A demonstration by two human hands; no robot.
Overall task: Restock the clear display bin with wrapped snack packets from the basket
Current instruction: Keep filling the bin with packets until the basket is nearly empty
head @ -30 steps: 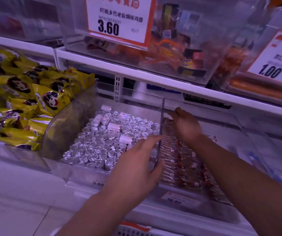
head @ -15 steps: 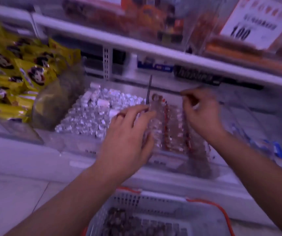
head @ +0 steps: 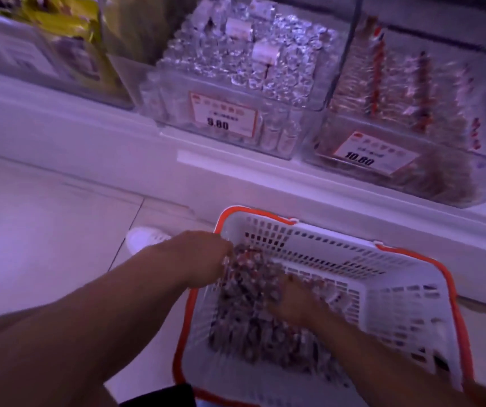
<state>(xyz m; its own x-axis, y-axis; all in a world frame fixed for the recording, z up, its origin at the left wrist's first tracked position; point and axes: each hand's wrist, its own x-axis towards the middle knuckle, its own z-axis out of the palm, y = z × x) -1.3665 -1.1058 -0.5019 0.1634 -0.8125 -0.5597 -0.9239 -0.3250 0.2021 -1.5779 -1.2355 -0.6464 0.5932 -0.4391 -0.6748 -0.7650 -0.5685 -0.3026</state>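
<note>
On the shop floor, both hands, left hand [head: 199, 259] and right hand [head: 296, 304], dig into snack packets [head: 253, 318] inside the basket [head: 397, 304]; grips too blurred to tell

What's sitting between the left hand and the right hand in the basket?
Head view: a blurred heap of wrapped snack packets fills the stretch between left hand and right hand.

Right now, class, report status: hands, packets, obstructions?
Both hands, left hand and right hand, in basket, on packets. Grip unclear. Display bin unobstructed.

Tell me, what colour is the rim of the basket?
The basket rim is orange-red, around white lattice walls; the head view shows it.
</note>
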